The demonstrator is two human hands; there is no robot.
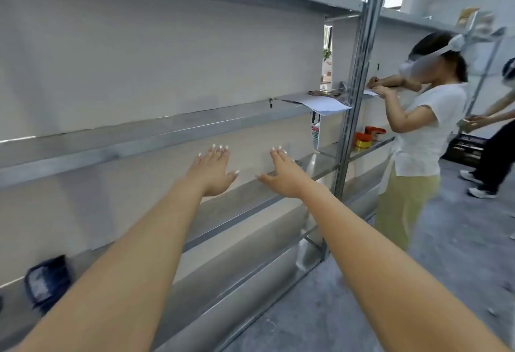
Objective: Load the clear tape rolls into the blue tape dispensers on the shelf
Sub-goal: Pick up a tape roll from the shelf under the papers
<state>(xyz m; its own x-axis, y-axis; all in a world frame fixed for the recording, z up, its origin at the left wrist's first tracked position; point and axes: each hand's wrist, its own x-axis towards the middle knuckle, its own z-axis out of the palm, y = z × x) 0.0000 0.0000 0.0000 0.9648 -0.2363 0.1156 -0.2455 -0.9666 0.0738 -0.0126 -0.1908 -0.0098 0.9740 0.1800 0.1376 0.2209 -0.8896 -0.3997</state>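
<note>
Reaching forward with the left hand [213, 169] and the right hand [282, 173], both spread flat with fingers straight, palms down, gripping nothing, hovering side by side above the metal shelf [245, 198] toward its right end. Showing a blurred blue tape dispenser [47, 282] sitting toward the left end of that shelf, well apart from both hands. Also showing orange and yellow tape rolls [363, 138] lying in the neighbouring shelf bay beyond the upright post [359, 73], near a second person [423, 128].
</note>
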